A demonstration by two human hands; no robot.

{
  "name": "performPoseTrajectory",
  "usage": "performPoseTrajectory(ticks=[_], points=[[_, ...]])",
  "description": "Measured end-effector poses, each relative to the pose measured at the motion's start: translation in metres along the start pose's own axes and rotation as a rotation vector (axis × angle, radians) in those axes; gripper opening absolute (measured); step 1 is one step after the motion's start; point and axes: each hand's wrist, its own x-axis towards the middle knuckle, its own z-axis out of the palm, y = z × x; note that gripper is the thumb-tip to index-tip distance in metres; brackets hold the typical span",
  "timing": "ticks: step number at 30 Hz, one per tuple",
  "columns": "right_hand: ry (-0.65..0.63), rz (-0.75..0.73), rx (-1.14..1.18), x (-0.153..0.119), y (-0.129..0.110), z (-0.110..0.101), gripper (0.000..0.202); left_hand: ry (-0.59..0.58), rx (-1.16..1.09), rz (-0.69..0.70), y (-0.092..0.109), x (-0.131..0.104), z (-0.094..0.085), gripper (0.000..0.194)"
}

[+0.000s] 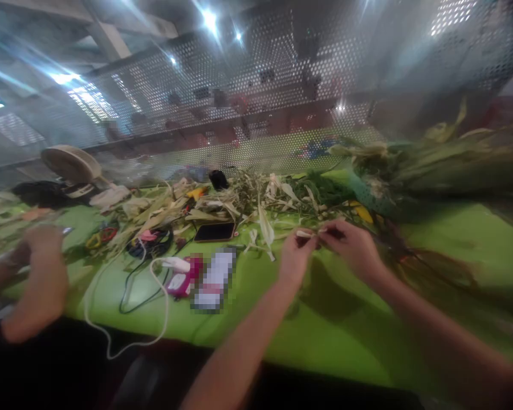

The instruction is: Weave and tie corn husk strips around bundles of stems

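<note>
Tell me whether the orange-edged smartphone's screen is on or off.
Off, as far as I can tell: the smartphone lies face up on the green table, and its screen looks black, with no lit display.

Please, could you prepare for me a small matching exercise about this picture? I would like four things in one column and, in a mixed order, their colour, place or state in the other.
Things:
1. wearer's left hand
2. white cable
3. table
4. dark-screened phone

Descriptions:
A. bright green
B. lying flat beside dry leaves
C. holding a pale strip
D. drooping past the table's front edge

Right pairs: 1-C, 2-D, 3-A, 4-B
</note>
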Motion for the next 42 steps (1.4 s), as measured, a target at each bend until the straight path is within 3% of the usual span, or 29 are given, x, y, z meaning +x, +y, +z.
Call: performPoseTrajectory(ticks=[15,20,25,28,32,35,39,42], points=[[0.094,-0.027,-0.041,-0.002,-0.004,0.001,0.014,0.066,-0.221,-0.115,-0.004,-0.003,0.007,0.02],[0.088,-0.096,-0.127,-0.004,-0.006,0.001,0.009,0.009,0.054,-0.115,0.007,0.002,-0.006,0.01],[0.051,-0.153,-0.152,-0.005,-0.007,0.0,0.007,-0.136,0.49,0.119,0.023,0.001,-0.013,0.01],[0.075,-0.142,-0.157,-0.005,-0.007,-0.001,0.008,-0.212,0.442,0.121,0.022,-0.002,-0.009,0.018],[0.068,-0.109,-0.116,-0.006,-0.005,0.0,0.009,-0.276,0.275,-0.014,0.014,-0.003,-0.002,0.018],[0.094,-0.123,-0.105,-0.007,-0.004,0.002,0.009,-0.236,0.247,-0.043,0.008,-0.004,0.001,0.02],[0.129,-0.125,-0.055,-0.006,-0.001,0.005,0.012,-0.154,0.417,0.056,0.005,-0.008,0.001,0.019],[0.141,-0.092,0.047,-0.005,0.002,0.008,0.022,-0.136,0.422,0.069,0.005,-0.008,0.001,0.02]])
